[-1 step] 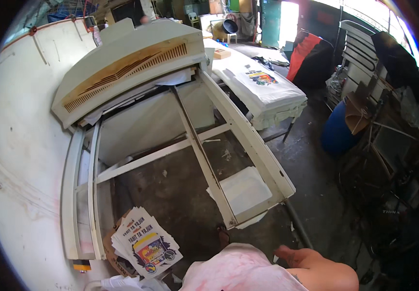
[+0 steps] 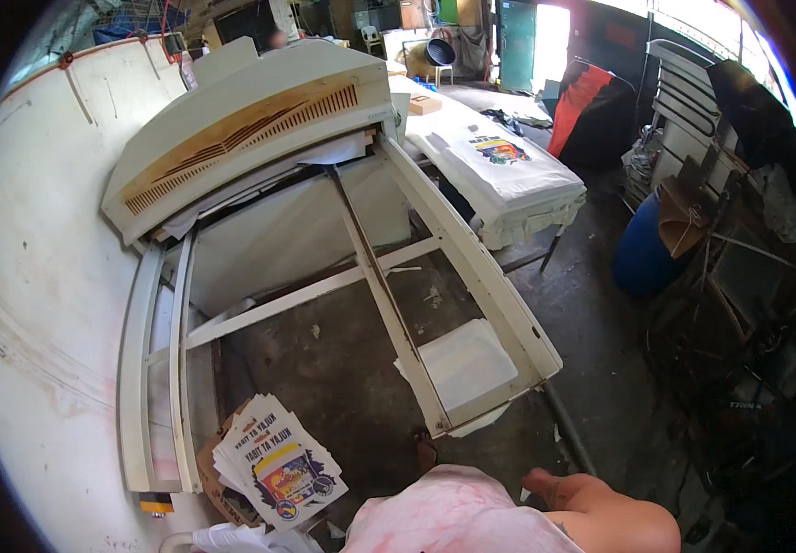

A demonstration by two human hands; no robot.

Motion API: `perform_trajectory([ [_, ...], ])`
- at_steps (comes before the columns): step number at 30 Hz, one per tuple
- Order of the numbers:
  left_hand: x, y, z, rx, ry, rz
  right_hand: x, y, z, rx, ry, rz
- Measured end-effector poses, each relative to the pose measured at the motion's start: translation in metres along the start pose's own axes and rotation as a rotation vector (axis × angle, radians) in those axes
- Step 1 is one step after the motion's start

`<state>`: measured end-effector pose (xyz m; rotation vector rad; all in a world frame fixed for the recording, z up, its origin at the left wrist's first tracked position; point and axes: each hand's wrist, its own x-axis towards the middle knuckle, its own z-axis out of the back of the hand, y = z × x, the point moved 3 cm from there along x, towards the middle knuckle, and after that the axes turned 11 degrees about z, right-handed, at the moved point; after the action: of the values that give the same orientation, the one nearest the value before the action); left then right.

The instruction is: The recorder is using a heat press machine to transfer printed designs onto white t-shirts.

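Neither of my hands can be made out. At the lower right a bare, tattooed arm point(image 2: 624, 516) of mine is bent beside my pink-stained pale shirt point(image 2: 453, 516), and its hand is hidden. Nearest on the left lies a fanned stack of printed white sheets point(image 2: 292, 470), with a colourful picture and dark lettering, on brown cardboard point(image 2: 213, 465). Ahead stands a large cream machine point(image 2: 250, 120) with a vented, rust-stained hood. Its open frame point(image 2: 471, 267) of rails reaches toward me. White sheets point(image 2: 467, 364) lie low by the frame's near right corner.
To the right of the machine, a long table carries a stack of white printed fabric point(image 2: 518, 175) and a small brown box point(image 2: 424, 103). A blue drum point(image 2: 647, 244) and dark clutter point(image 2: 739, 323) line the right. A pale panel point(image 2: 38, 276) walls the left. White cloth point(image 2: 255, 539) lies lower left.
My view has shifted very slightly, so the machine and table sit a little further right in it. My bent arm and the sheets stay as they were.
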<state>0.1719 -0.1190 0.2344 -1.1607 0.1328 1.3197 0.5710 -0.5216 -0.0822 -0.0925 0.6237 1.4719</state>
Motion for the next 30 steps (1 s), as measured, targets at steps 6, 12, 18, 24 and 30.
perform_trajectory([
  [6,-0.01,-0.023,-0.006,0.061,-0.02,-0.01,0.052,-0.011,0.069,0.039,-0.176,-0.108],
  [12,-0.016,-0.038,0.007,0.124,-0.016,-0.018,0.052,0.006,0.153,0.959,-0.469,-0.631],
  [18,-0.022,-0.045,0.0,0.127,-0.006,-0.013,0.03,0.003,0.111,0.909,-0.485,-0.774],
  [24,-0.035,-0.039,0.009,0.164,0.003,0.037,0.029,-0.115,0.198,0.771,-1.306,-1.049],
  [30,-0.042,-0.039,0.001,0.187,0.08,0.042,0.013,-0.163,0.389,0.785,-1.546,-0.639],
])
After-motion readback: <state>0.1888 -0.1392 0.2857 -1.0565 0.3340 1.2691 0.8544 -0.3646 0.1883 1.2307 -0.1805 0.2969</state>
